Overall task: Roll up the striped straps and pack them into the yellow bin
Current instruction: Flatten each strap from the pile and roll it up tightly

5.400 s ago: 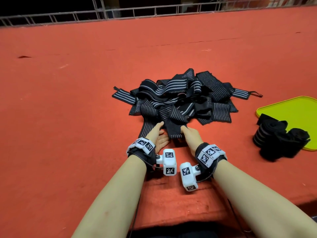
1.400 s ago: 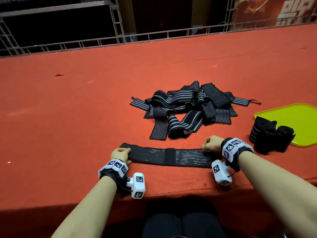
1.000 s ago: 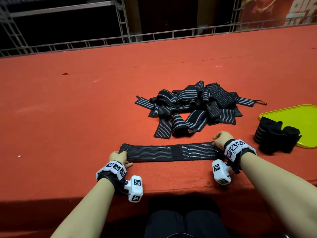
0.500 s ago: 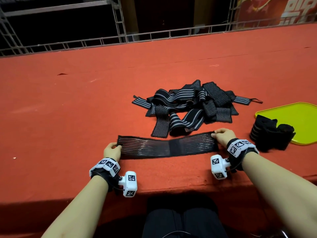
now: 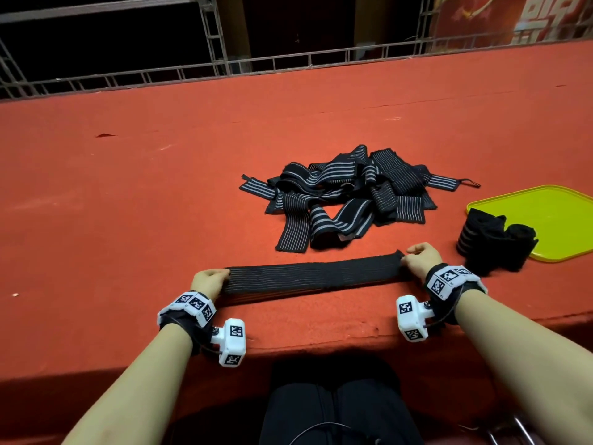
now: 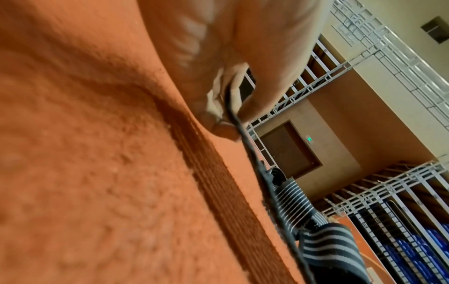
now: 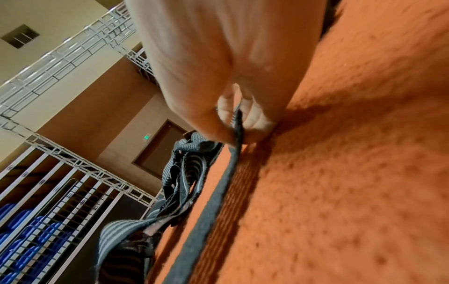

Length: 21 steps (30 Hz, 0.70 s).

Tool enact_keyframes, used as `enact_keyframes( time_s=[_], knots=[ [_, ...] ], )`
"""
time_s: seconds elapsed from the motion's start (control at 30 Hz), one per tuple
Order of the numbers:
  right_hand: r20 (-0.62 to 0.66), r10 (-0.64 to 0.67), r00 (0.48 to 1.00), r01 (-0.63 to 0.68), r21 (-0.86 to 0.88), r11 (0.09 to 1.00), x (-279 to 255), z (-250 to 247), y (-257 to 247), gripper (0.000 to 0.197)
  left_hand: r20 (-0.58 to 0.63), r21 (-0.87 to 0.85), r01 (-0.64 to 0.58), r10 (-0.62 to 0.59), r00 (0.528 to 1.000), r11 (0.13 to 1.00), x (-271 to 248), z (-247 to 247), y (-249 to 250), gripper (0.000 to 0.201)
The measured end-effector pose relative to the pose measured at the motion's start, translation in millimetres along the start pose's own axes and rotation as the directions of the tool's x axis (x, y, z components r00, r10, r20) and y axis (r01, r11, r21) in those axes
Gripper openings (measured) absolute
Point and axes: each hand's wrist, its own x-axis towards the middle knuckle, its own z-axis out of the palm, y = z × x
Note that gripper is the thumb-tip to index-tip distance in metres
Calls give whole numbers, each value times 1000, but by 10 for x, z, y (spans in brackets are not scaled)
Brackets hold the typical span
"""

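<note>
ribbed woven strap [image 5: 313,274] — nubby red felt [image 5: 128,203], glossy bin [image 5: 552,213]

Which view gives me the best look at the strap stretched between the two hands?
The head view: the stretched strap shows full length, the left hand and right hand gripping its ends. Each wrist view shows only its dark edge running off from the fingers, close up and blurred.

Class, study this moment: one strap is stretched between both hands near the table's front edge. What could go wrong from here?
1. The stretched strap is only pinched at its ends by the left hand and right hand; one end may slip free.
2. It hangs near the table's front edge and might drop off.
3. The rolled straps overhang the yellow bin's rim and might tumble out.
</note>
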Motion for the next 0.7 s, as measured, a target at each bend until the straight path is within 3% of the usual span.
enact_keyframes(
  time_s=[0.1, 0.2, 0.27, 0.37, 0.47, 0.53, 0.63, 0.7],
  knots=[
    [72, 63, 995, -50, -175, 983, 1, -13, -31, 10, 38, 125, -28, 23, 999, 992, 5, -16, -21, 23],
    [6, 83, 997, -79, -267, 961, -6, 3, -97, 8, 43, 244, 2, -13, 999, 970, 32, -10, -26, 18],
    [-98, 26, 995, -51, -259, 965, -14, 44, -148, 9, -23, 331, 38, -32, 999, 943, 46, 25, -9, 15],
    [-79, -63, 995, 50, -149, 988, -7, 191, -236, 5, -169, 450, 60, 19, 985, 891, 76, 128, 109, 24],
    [-44, -195, 980, 191, -89, 978, 2, 429, -394, 5, -27, 361, -21, 34, 999, 932, 119, 371, 357, 20],
    [19, -258, 966, 259, -69, 963, -23, 604, -475, 5, 101, 216, 23, -46, 994, 976, 137, 589, 518, 17],
    [125, -276, 953, 283, -33, 959, -36, 805, -355, 8, 249, 33, 182, -184, 951, 983, 194, 966, 659, 27],
    [63, -276, 959, 277, -10, 961, -37, 835, -242, 9, 264, 34, 192, -194, 945, 981, 259, 1187, 688, 20]
  ],
)
